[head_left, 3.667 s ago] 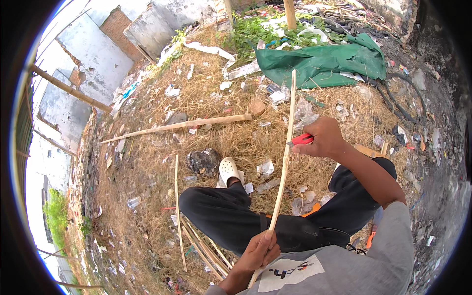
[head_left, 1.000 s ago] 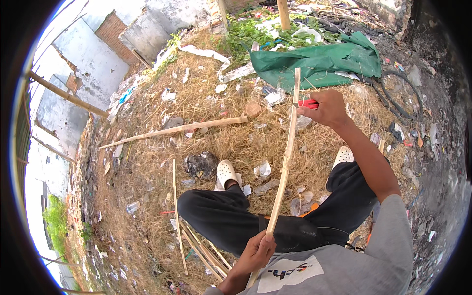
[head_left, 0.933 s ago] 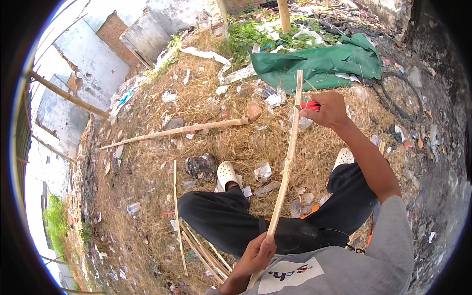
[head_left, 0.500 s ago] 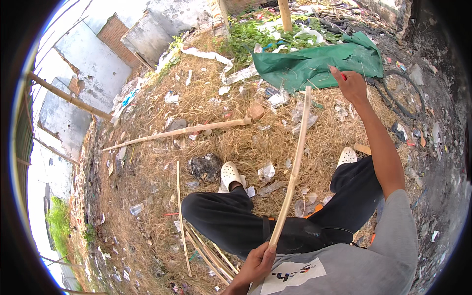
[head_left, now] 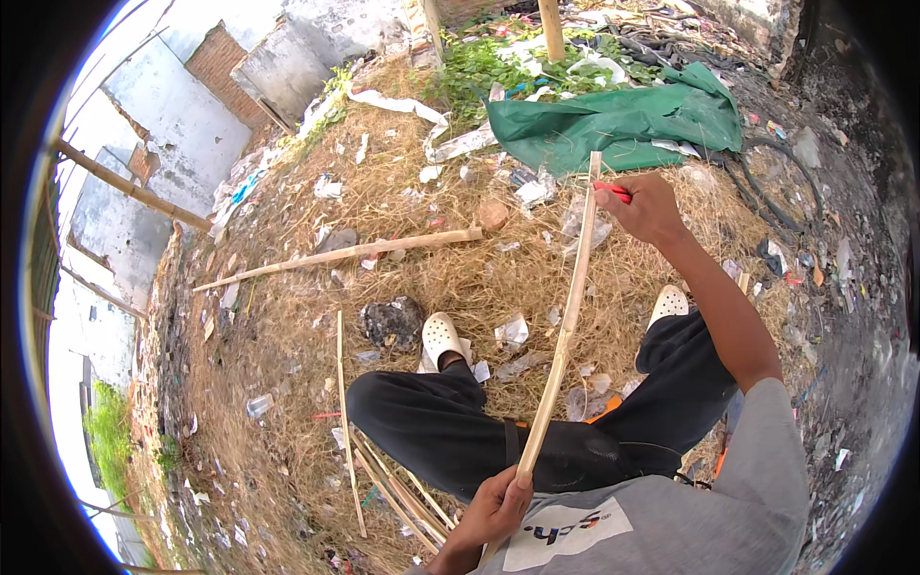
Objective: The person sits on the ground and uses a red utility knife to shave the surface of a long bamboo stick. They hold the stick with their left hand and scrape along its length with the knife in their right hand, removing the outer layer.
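My left hand (head_left: 497,506) is closed around the lower part of a long pale bamboo strip (head_left: 563,347). The strip slants up and away across my lap, its far end near the green sheet. Close to that far end, my right hand (head_left: 649,209) is closed on a red-handled tool (head_left: 613,193). The tool lies against or just beside the strip's edge; contact is hard to tell, and its working end does not show clearly. Several more bamboo strips (head_left: 395,496) lie on the ground by my left thigh, and one thin strip (head_left: 342,412) lies apart from them.
A longer bamboo piece (head_left: 340,257) lies across the dry grass ahead. A dark rock (head_left: 392,323) sits beside my left shoe (head_left: 442,337). Beyond are a crumpled green sheet (head_left: 613,125), a black hose (head_left: 767,196) and scattered litter. A bamboo pole (head_left: 134,187) crosses at left.
My right hand has come down and left, from over the green sheet to the strip's far end, bringing the red-handled tool. My left hand keeps its hold on the bamboo strip.
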`<state>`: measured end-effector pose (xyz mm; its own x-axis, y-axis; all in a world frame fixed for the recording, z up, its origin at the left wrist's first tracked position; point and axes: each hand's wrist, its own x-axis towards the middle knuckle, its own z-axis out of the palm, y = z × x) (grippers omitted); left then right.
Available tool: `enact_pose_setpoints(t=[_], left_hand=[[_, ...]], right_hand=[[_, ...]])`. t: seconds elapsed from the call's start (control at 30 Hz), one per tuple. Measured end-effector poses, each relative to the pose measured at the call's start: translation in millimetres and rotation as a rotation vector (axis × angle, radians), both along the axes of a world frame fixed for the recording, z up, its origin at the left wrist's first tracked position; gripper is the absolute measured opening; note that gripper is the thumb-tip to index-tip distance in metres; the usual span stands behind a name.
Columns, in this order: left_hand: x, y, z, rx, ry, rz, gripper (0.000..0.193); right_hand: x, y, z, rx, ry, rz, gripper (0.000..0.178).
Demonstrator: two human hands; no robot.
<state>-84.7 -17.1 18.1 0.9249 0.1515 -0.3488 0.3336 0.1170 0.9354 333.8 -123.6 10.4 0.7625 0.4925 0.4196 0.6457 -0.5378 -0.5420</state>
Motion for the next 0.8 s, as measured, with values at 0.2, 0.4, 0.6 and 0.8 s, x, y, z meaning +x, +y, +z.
enact_pose_setpoints(t=[0.2,0.4,0.6,0.8], left_hand=[[0,2,-3,-0.051,-0.05,0.017,0.043],[-11,6,-10,-0.147,0.0,-0.049,0.038],[-14,11,-10,-0.195,0.045,-0.066,0.037],[-32,1,-6,-0.226,0.11,-0.126,0.036]], right_hand=[[-24,3,-9,-0.038,0.01,0.126,0.061],[-2,-5,-1,-0.047,-0.039,0.015,0.056],[14,-2,-13,-0.071,-0.166,-0.024,0.059],[100,-38,-20,-0.004,0.114,-0.408,0.079]])
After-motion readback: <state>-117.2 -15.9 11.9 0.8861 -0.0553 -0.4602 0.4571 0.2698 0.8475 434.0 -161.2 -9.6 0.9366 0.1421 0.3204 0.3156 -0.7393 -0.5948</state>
